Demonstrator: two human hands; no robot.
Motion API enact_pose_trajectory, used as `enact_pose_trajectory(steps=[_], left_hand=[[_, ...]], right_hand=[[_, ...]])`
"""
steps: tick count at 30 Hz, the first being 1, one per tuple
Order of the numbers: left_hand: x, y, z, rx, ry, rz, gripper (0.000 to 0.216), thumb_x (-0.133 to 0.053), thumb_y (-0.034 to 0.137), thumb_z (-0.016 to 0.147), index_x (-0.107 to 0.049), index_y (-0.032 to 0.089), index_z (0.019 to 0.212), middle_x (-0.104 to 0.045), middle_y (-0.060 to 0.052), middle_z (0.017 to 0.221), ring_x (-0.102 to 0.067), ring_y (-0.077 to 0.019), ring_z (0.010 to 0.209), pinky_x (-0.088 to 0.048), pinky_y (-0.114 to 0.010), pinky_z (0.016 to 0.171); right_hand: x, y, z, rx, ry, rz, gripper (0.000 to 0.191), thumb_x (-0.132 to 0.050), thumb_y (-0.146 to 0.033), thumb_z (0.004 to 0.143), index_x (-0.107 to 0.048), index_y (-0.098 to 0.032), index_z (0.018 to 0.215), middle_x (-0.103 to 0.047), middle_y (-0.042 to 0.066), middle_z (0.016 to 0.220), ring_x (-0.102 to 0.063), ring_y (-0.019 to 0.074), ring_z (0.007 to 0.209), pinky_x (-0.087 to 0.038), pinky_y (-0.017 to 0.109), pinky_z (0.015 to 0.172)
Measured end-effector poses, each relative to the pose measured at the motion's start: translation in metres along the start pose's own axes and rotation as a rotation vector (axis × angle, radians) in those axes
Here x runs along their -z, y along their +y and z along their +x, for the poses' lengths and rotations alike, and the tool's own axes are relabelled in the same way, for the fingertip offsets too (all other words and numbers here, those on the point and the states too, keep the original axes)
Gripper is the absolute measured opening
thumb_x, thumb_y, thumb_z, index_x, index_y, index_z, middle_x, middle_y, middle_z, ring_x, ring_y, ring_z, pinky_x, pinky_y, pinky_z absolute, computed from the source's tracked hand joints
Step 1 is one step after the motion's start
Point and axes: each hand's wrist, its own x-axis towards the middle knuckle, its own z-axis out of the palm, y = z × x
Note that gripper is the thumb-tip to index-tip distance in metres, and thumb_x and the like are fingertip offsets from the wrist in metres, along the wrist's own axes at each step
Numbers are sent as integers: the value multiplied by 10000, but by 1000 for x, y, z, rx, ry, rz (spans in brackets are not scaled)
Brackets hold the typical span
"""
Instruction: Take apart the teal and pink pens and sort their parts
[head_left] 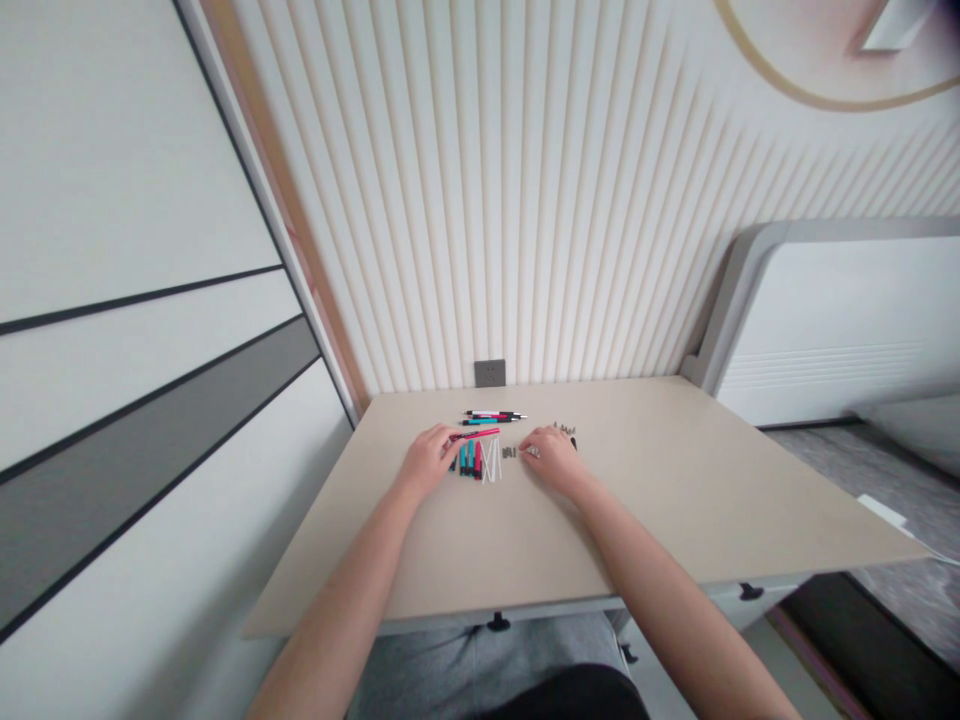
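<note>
A slim, glossy pink-red pen barrel with a dark end (486, 432) is held in the left hand (427, 462), pinched at the dark end and lying nearly level, its bright end pointing right, above the far end of a row of parts on the beige worktop (675, 490). In that row lie blue-and-black barrels (466, 457), a red-and-black barrel (478, 458) and thin white tubes (492, 460), some crossing. The left hand partly covers the row's left end.

The right hand (555, 460) has its fingertips close together beside small grey pieces (509, 452); I cannot tell whether it grips one. It blocks part of the small metallic pieces (564, 429) behind it. Farther back lie slim pens in white, red, blue and black (493, 414), below a dark grey wall socket (490, 373).
</note>
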Motion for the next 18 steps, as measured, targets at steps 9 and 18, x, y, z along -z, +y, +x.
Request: enact_pose_trajectory(steps=[9, 18], left_hand=[[2, -6, 0, 182, 59, 34, 244, -458, 374, 929, -620, 192, 923, -632, -32, 806, -587, -169, 751, -451, -272, 716], [10, -15, -3, 514, -42, 316, 308, -444, 411, 905, -626, 190, 791, -687, -84, 797, -632, -217, 756, -412, -284, 646]], right_hand=[[-5, -1, 0, -21, 31, 13, 166, -586, -287, 862, -737, -238, 914, -696, 52, 1003, -556, 211, 1028, -324, 301, 891], [-7, -8, -2, 1, 52, 74, 212, -522, -267, 908, -725, -208, 917, -697, 57, 998, -568, 188, 999, -329, 277, 897]])
